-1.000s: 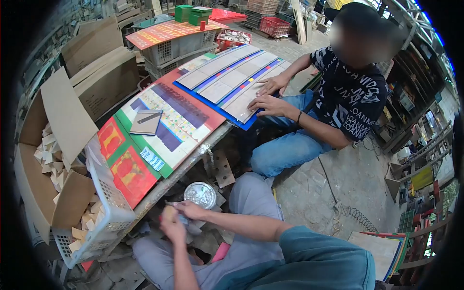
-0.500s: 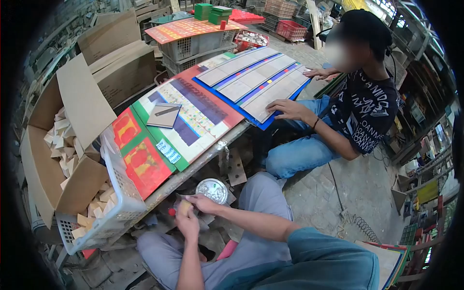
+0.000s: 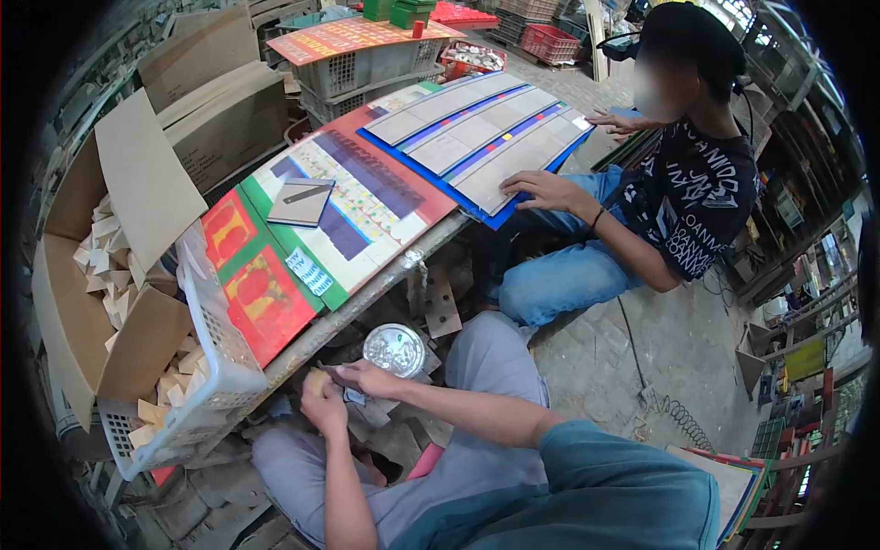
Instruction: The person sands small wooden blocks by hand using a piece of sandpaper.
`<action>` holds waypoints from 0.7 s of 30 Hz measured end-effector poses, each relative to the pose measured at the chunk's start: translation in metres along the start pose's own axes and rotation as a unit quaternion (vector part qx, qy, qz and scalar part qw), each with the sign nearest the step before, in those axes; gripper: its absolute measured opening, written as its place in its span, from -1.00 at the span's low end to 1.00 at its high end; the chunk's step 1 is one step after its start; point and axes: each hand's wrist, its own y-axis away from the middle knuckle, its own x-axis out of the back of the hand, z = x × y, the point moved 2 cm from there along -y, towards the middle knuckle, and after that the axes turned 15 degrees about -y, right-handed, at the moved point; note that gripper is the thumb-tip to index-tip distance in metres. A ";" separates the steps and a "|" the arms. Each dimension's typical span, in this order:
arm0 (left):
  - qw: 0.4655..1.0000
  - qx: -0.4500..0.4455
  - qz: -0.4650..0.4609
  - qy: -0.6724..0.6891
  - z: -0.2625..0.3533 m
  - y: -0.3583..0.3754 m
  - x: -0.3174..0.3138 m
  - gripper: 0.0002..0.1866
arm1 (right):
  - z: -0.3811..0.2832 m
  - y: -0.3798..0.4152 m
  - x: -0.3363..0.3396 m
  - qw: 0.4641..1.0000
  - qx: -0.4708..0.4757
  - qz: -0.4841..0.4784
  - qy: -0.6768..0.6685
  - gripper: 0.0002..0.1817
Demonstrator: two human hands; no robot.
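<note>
Low in front of me, my left hand (image 3: 324,410) is closed on a small pale wooden block (image 3: 318,379). My right hand (image 3: 368,378) meets it from the right, its fingers pinched on something too small to make out. Just beyond my right hand lies a round silver tin (image 3: 394,350). To the left, a white plastic basket (image 3: 223,346) and a cardboard box (image 3: 69,316) hold many wooden blocks. A printed board (image 3: 368,225) covers the low table, with a small square piece (image 3: 301,202) on it.
Across at the right sits a co-worker (image 3: 701,197), hands on grey strips over a blue board (image 3: 500,218). Grey crates (image 3: 367,73) stand behind the table. A coiled cable (image 3: 683,422) lies on the floor, near stacked boards (image 3: 733,486).
Both my hands have shifted slightly left, still together, and the red item beside them no longer shows. The co-worker's far hand has lifted a little. The view has shifted slightly.
</note>
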 end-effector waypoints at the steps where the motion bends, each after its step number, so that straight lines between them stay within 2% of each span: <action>1: 1.000 0.026 -0.008 0.002 0.000 0.002 0.001 -0.73 | -0.001 0.003 -0.005 0.999 0.009 0.008 -0.034 -0.62; 2: 0.999 0.052 -0.013 0.002 0.002 0.005 0.002 -0.74 | -0.004 0.004 -0.010 0.997 0.019 0.014 -0.069 -0.62; 4: 0.998 0.003 -0.047 -0.049 0.014 0.016 0.002 -0.75 | -0.003 -0.003 -0.003 0.999 0.023 0.019 -0.045 -0.61; 5: 0.998 -0.022 -0.058 -0.032 0.011 0.025 -0.007 -0.74 | -0.001 -0.007 0.005 0.999 0.025 0.028 -0.019 -0.60; 6: 0.998 -0.033 -0.041 -0.021 0.024 0.031 -0.007 -0.72 | -0.003 -0.007 0.007 0.999 0.025 0.040 0.008 -0.59; 8: 0.995 -0.046 -0.025 -0.081 0.003 0.030 -0.020 -0.72 | -0.003 -0.006 0.009 0.999 0.022 0.038 0.011 -0.58; 10: 0.999 0.001 -0.032 -0.024 0.008 0.017 -0.008 -0.73 | -0.012 -0.001 -0.001 0.998 0.019 0.033 0.057 -0.58; 11: 0.999 0.037 -0.019 -0.010 -0.007 0.009 -0.009 -0.75 | -0.016 0.002 -0.008 0.998 0.036 -0.003 0.045 -0.56; 12: 0.999 0.033 -0.022 -0.018 -0.047 -0.002 -0.023 -0.75 | -0.012 0.000 -0.009 0.998 0.036 -0.002 0.043 -0.56; 14: 0.993 0.112 -0.026 -0.021 -0.039 -0.004 -0.016 -0.74 | 0.000 -0.005 -0.010 0.998 0.055 -0.023 -0.016 -0.56; 15: 0.993 0.111 -0.025 -0.022 -0.036 -0.002 -0.016 -0.74 | -0.015 0.005 -0.013 0.999 -0.003 -0.022 -0.029 -0.56; 17: 1.000 -0.013 -0.019 0.018 -0.022 0.008 -0.018 -0.74 | -0.003 -0.007 0.000 1.000 0.006 -0.014 -0.015 -0.56; 18: 0.999 0.033 -0.031 -0.012 -0.006 0.015 -0.017 -0.73 | -0.002 -0.009 0.004 1.000 0.012 -0.002 0.001 -0.57; 20: 0.998 0.041 -0.044 -0.024 -0.001 0.020 -0.023 -0.72 | 0.002 -0.012 0.011 1.000 0.024 -0.001 -0.016 -0.58; 21: 0.999 0.001 -0.045 -0.017 -0.004 0.018 -0.023 -0.72 | 0.000 -0.009 0.010 0.999 0.030 0.008 0.045 -0.58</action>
